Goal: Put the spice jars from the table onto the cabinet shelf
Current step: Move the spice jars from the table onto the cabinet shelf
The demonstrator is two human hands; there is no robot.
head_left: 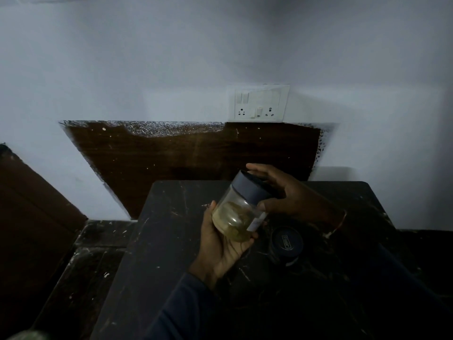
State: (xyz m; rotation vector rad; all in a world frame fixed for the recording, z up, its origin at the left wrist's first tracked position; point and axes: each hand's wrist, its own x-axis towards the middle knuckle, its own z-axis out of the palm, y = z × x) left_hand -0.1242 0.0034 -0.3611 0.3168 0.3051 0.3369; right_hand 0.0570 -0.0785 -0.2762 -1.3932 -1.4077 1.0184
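Cupped from below by the curled fingers (252, 236) of the left hand (220, 251), the tilted spice jar (232, 217) is held above the counter (159, 241), its lid (250, 187) gripped by the right hand (294, 195); it is best levelled before being carried, the second jar (285, 242) left standing.

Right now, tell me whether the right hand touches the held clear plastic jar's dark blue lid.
Touching. Head view: right hand curls fingers and thumb round the dark blue lid.

Left hand (220, 246) palm-up, fingers curled — right hand (294, 195) curled just above.
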